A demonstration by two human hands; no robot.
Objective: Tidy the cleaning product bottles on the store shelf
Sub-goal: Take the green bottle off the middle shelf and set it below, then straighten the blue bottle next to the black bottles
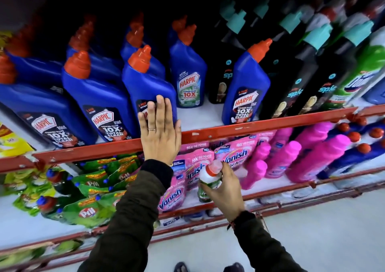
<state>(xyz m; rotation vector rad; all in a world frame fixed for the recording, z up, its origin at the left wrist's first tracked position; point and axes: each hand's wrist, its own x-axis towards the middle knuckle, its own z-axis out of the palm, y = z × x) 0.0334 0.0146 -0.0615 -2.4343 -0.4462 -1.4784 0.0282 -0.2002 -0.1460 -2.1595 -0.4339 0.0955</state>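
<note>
While glossy blue plastic Harpic bottles with angled, ribbed orange-red caps stand in rows on the upper shelf behind its chipped red metal rail, I see my left hand raised flat, fingers straight and close together, palm pressed against the label of the third front blue bottle. That arm reaches up in a dark, soft sleeve. My right hand sits lower, in front of the shelf of crinkly pink Vanish pouches, fingers curled around a small white bottle with a red-and-white cap and green label, gripping it tilted. Smooth black bottles with teal caps fill the upper shelf's right side, one blue Harpic bottle leaning among them.
</note>
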